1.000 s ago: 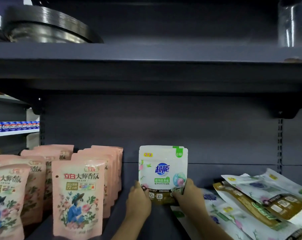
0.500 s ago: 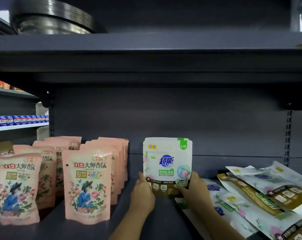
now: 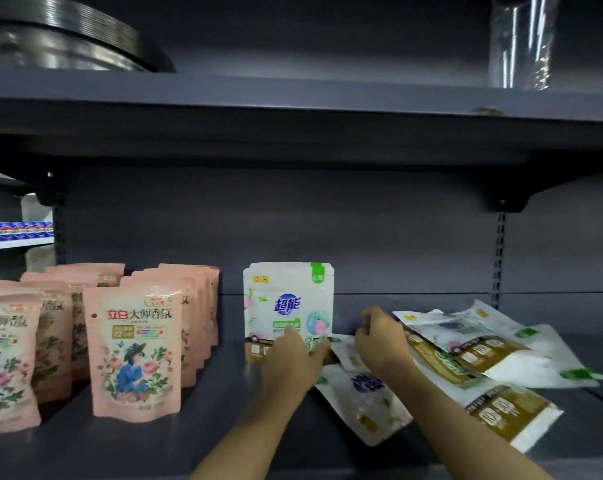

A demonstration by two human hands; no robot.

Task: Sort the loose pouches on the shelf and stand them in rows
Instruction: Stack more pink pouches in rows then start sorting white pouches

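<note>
The person is standing before a dark grey shelf [image 3: 196, 441] and working with both bare hands at its middle. One white pouch [image 3: 288, 303] with a blue logo and a brown band along its bottom is standing upright well back on the shelf, facing outward. The left hand [image 3: 295, 358] is lying against the lower front of this pouch, fingers spread across the brown band and touching it; the fingers are apart and look fairly straight rather than wrapped round the pouch. The right hand [image 3: 381, 337] is hovering just beside the standing pouch, over the loose pile [image 3: 483, 358] of white-and-brown pouches; its fingers are curled inward, and whether they are pinching a pouch edge cannot be told from here. The pile is lying flat and overlapping, spreading from beneath the right forearm toward the right end of the shelf, with one pouch [image 3: 369, 403] lying face up partly under the wrist. To the left, apart from the white pouch, pink pouches [image 3: 134, 355] are standing upright in rows running front to back. On the upper shelf [image 3: 293, 95], a stack of metal discs [image 3: 68, 43] is sitting at the left and a clear container [image 3: 521, 43] at the right.
</note>
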